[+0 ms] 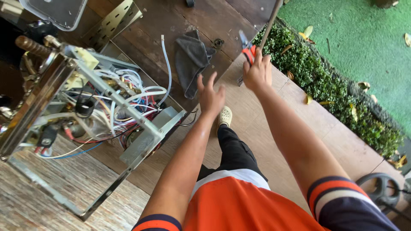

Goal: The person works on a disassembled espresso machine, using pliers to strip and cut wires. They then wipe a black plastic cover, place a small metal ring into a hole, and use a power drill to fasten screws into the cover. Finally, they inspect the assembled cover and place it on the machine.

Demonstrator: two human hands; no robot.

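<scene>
- Pliers (pixel 247 50) with red handles sit gripped in the right hand (pixel 257 73), over the edge of the dark wooden desk (pixel 201 21), beside a slanting metal pole (pixel 269 23).
- Left hand (pixel 210 96) hovers with fingers spread, holding nothing, near a grey cloth (pixel 191 60).
- Open metal machine frame (pixel 81 111) at left holds tangled wires and white tubes.
- Green hedge (pixel 325 81) borders the tiled floor (pixel 265 141) at right.

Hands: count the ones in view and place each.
2. Left hand open, fingers spread, beside the grey cloth. Right hand farther out, gripping red-handled pliers. No others visible.
</scene>
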